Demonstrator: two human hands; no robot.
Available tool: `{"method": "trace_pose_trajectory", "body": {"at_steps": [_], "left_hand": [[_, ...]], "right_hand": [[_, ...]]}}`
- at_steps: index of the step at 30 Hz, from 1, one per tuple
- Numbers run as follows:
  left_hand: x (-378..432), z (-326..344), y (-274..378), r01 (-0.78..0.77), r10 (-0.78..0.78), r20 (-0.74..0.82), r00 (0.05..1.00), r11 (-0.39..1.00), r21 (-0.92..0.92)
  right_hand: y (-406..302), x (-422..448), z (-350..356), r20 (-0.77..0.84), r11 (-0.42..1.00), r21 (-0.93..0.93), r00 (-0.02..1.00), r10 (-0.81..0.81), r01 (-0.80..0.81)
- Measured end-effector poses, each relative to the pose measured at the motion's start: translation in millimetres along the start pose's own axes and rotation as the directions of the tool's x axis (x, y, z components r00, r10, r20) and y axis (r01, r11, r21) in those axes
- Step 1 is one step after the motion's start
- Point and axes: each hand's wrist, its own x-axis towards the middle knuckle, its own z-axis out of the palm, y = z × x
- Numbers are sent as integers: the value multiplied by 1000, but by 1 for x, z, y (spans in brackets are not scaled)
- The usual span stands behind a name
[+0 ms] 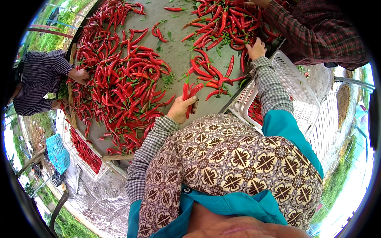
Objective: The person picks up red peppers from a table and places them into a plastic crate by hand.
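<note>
My left hand (182, 109) is closed around a few red chilli peppers (185, 90), with green stems on some, above the front of the grey sorting table (175, 56). Farther right, my right hand (256, 49) reaches to the table's edge. Its fingertips meet a long red chilli (243, 61) beside a heap of chillies (229, 20); whether they grip it is not clear. Between my hands lies a loose group of red chillies (212, 71). To the left spreads a large pile of red chillies (125, 80).
A white plastic crate (297, 86) stands at the table's right edge, above red chillies. Another white crate of chillies (86, 151) sits at lower left, near a blue crate (58, 153). One co-worker's hand (79, 76) touches the left pile; a person in plaid (318, 32) works at upper right.
</note>
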Motion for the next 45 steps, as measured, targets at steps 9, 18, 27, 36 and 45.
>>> {"method": "trace_pose_trajectory", "body": {"at_steps": [9,18,27,36,45], "left_hand": [[3,-10,-8,-2,-1,-50,999,998,-56],[2,-6,-9,-41,26,-103,994,989,-144],[0,-7,-13,-36,20,-93,995,985,-167],[2,-12,-18,-55,42,-80,996,986,-159],[21,0,-14,-191,189,-105,976,982,-6]], "right_hand": [[16,-8,-4,527,469,789,829,-185,-397],[12,-51,1,276,934,358,957,-93,-12],[-40,-63,-7,495,995,60,863,-101,82],[-59,-96,-10,771,644,506,635,-40,-574],[-112,-174,-59,696,504,718,520,-495,-480]]}}
